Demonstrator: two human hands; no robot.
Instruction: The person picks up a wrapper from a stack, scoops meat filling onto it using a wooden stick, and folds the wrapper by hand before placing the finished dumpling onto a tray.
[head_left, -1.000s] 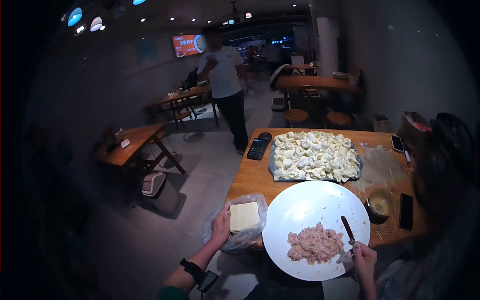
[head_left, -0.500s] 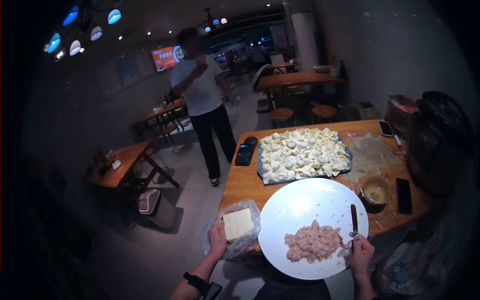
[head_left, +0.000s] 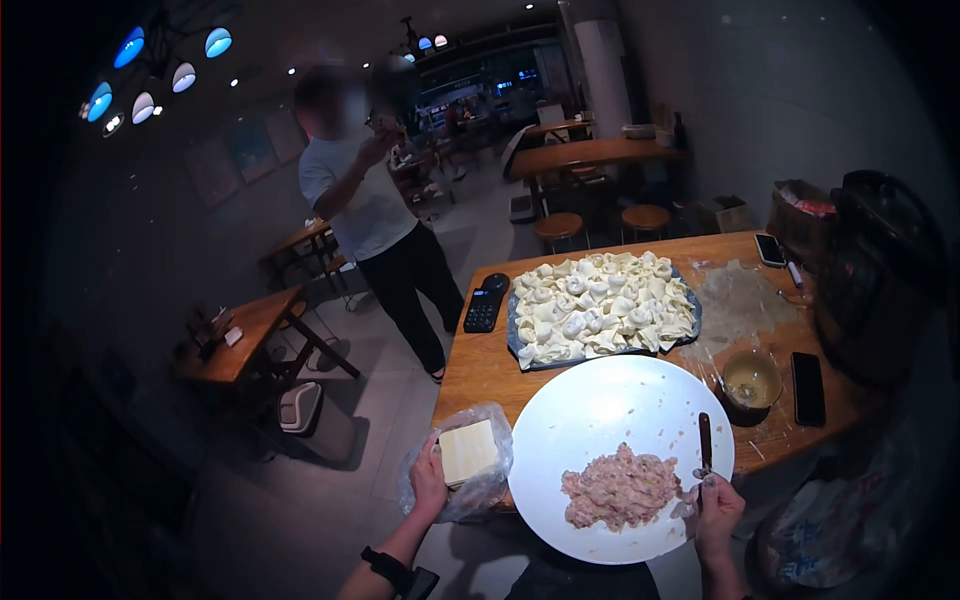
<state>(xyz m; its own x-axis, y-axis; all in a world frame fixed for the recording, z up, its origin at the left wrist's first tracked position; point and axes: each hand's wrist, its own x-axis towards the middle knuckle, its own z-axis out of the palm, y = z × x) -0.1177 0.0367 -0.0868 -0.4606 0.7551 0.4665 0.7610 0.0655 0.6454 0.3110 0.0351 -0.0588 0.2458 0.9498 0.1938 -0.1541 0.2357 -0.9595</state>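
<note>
My left hand (head_left: pixel 430 482) is closed at the left edge of a square stack of pale wonton wrappers (head_left: pixel 468 452), which lies in a clear plastic bag (head_left: pixel 487 497). My right hand (head_left: pixel 718 508) grips a small filling knife at the right rim of a large white plate (head_left: pixel 545 415); its dark handle (head_left: pixel 706 440) sticks up past my fingers, and its lower end is partly hidden. A mound of pink minced meat (head_left: pixel 622 486) sits low on the plate. Beyond it, folded wontons (head_left: pixel 600 305) are heaped on a dark tray (head_left: pixel 515 345).
On the wooden table (head_left: pixel 470 375) are a black keypad device (head_left: pixel 486 303), a bowl (head_left: pixel 752 381), a black phone (head_left: pixel 808 390) and another phone (head_left: pixel 769 250). A large dark appliance (head_left: pixel 870 290) stands at right. Across the aisle stands a person (head_left: pixel 375 210); a bin (head_left: pixel 318 425) is at left.
The person across the aisle has shifted left and leans, arm raised. The view has turned slightly. Both my hands keep nearly the same places on the wrappers and the knife.
</note>
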